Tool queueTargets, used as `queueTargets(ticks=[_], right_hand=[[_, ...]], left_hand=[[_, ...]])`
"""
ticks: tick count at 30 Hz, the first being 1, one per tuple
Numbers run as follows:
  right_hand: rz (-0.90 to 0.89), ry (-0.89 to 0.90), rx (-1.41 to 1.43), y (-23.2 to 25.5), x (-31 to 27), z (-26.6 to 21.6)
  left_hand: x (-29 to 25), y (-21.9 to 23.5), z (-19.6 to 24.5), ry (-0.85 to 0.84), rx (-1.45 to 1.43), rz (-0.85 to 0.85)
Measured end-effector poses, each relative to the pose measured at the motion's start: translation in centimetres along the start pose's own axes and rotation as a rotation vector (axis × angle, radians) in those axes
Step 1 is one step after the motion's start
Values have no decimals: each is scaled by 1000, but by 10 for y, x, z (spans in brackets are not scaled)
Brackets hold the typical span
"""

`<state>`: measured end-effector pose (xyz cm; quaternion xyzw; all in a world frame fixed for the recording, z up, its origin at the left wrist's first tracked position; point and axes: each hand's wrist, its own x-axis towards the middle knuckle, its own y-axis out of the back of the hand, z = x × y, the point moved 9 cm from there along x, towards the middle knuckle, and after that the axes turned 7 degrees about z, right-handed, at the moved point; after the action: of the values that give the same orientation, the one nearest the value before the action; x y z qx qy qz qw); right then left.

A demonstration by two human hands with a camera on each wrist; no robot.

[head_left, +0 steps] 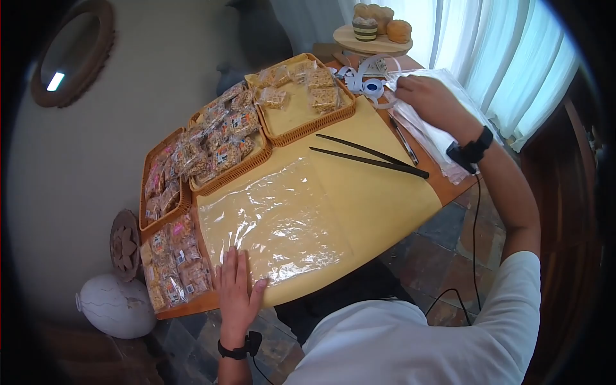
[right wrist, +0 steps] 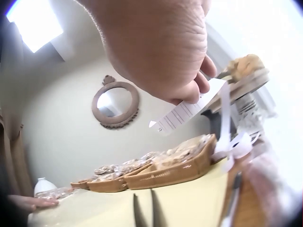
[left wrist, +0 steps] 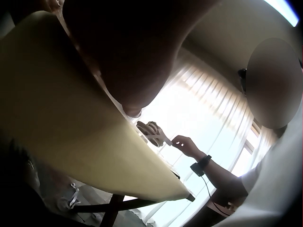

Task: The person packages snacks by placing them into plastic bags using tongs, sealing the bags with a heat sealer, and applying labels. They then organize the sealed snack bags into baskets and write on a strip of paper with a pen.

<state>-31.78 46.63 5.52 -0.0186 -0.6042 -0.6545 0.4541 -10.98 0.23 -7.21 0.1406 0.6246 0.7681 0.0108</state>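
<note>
My left hand (head_left: 236, 292) lies with straight fingers on the lower left edge of a clear plastic bag (head_left: 276, 221), which is spread flat on yellow paper (head_left: 385, 192). At the far right my right hand (head_left: 431, 102) is raised over the table. In the right wrist view its thumb and fingers pinch a white label strip (right wrist: 177, 115) with printed lines. The strip trails down to loose coils beside the label roll (head_left: 373, 88). Black tongs (head_left: 378, 159) lie on the paper, between the two hands.
Wicker baskets (head_left: 273, 138) hold wrapped snack packs; several more packs (head_left: 176, 263) lie at the left edge. A pen (head_left: 404, 139) and a stack of clear bags (head_left: 427, 128) are below the right hand. Bread (head_left: 399, 31) stands on a round wooden board (head_left: 372, 45) behind.
</note>
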Motion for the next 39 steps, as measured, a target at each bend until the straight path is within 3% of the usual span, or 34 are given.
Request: queueTargets(ticks=[4, 7, 12, 14, 16, 18, 19, 21, 26, 31, 33, 36, 39], right_hand=[[-221, -103, -92, 1, -38, 88], [-251, -193, -11, -17, -80, 129], [49, -363, 232, 19, -56, 64], [-15, -384, 375, 3, -51, 16], [-142, -286, 395, -11, -43, -39], [-210, -193, 366, -27, -40, -78], [-251, -199, 351, -32, -38, -89], [-291, -197, 324, -40, -34, -103], [-416, -354, 337, -70, -45, -95], [-422, -312, 396, -60, -52, -81], [-593, -675, 745, -53, -56, -57], [-587, -1016, 1017, -50, -55, -12], [-653, -1070, 968, -48, -34, 21]], left_hand=[[4, -3, 4, -1, -19, -8], [10, -5, 8, 18, -29, -7], [18, 6, 18, -8, -50, 11], [32, 22, 33, -91, -68, 81], [53, 43, 53, -170, -90, 164], [81, 40, 90, -345, -253, -60], [97, 39, 97, -337, -253, -52], [118, 12, 127, -552, -195, -233], [167, -32, 137, -607, -254, -298], [178, -47, 136, -616, -290, -370], [177, -53, 138, -627, -249, -418], [178, -52, 137, -609, -229, -396], [176, -50, 136, -590, -311, -314]])
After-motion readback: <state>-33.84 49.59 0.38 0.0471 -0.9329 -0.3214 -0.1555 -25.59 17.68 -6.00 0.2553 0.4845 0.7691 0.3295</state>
